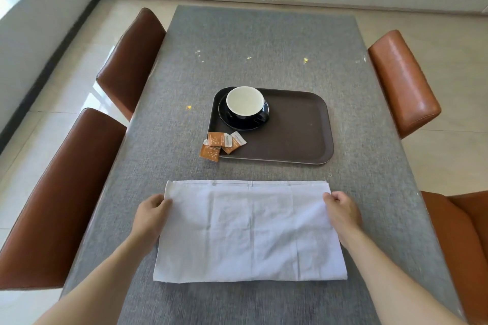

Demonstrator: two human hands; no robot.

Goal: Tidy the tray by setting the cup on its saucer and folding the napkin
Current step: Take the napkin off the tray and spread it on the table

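The napkin (249, 229) lies flat on the table (264, 47) below the tray (303, 137), folded once; it looks light and limp, best pinched at corners. The left hand (153, 210) and right hand (343, 210) each pinch a side edge. The cup (247, 104) sits on its saucer (237, 125).

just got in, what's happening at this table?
A person is folding a white napkin on the grey table, left hand and right hand each pinching a side edge. The cup already sits on its saucer on the brown tray. Three packets lie at the tray's near-left corner.
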